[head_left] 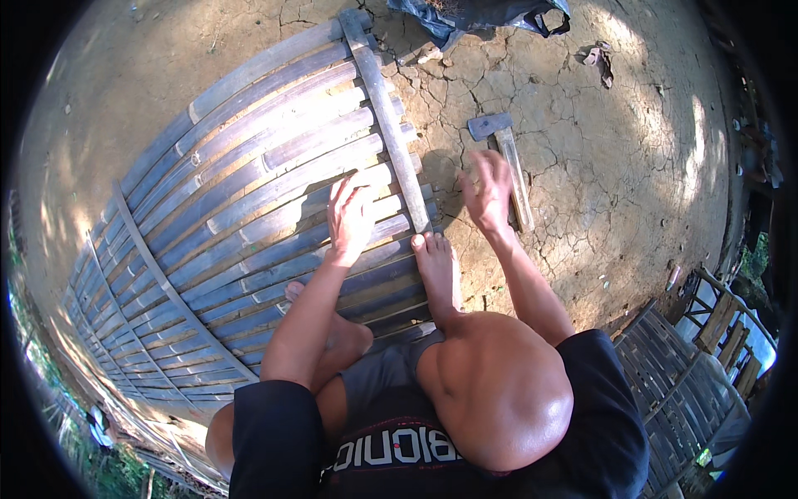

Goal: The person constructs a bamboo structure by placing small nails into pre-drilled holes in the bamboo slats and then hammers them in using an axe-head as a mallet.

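Left hand (351,218) lies flat and open, palm down on the bamboo panel (249,216), pressing the slats just left of the wooden crossbar (391,125) that runs across them. Right hand (488,190) hovers on the other side of that crossbar, fingers spread and blurred, gripping nothing as far as I can tell, right beside the hammer (505,158) lying on the cracked dirt ground (598,166). A bare foot (436,270) pins the panel's edge below the crossbar's near end. To do this well, keep the palm's weight on the slats close to the crossbar so they sit tight, and keep toes and fingers out from under it. Beyond the crossbar's far end lies a dark plastic bag (482,15); small stones dot the ground further right.
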`<action>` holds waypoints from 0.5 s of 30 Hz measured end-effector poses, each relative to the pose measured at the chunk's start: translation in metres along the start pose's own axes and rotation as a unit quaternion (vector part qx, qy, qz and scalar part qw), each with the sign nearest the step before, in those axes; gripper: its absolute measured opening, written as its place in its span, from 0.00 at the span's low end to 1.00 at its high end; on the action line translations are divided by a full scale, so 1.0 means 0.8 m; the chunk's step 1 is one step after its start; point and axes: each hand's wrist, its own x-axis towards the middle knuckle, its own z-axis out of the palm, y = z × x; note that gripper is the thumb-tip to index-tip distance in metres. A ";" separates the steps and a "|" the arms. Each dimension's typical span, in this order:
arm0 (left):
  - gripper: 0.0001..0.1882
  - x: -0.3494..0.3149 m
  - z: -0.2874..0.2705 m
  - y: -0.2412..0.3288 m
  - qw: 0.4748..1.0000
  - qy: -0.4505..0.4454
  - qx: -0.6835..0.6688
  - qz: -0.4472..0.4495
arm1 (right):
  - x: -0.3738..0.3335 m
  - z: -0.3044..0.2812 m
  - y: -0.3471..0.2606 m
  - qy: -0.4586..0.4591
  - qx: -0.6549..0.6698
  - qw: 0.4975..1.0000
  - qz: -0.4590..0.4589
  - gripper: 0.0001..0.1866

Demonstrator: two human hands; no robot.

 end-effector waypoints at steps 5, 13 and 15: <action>0.06 0.011 -0.006 0.009 1.000 -0.025 0.015 -0.007 | 0.057 0.030 -0.017 -0.203 0.083 0.960 -0.176 0.29; 0.06 0.015 -0.003 0.013 0.999 -0.023 0.036 -0.015 | 0.076 0.047 -0.001 -0.201 0.072 0.941 -0.264 0.27; 0.06 0.014 0.001 0.011 0.999 -0.031 0.040 -0.018 | 0.075 0.053 0.001 -0.197 0.065 0.941 -0.269 0.27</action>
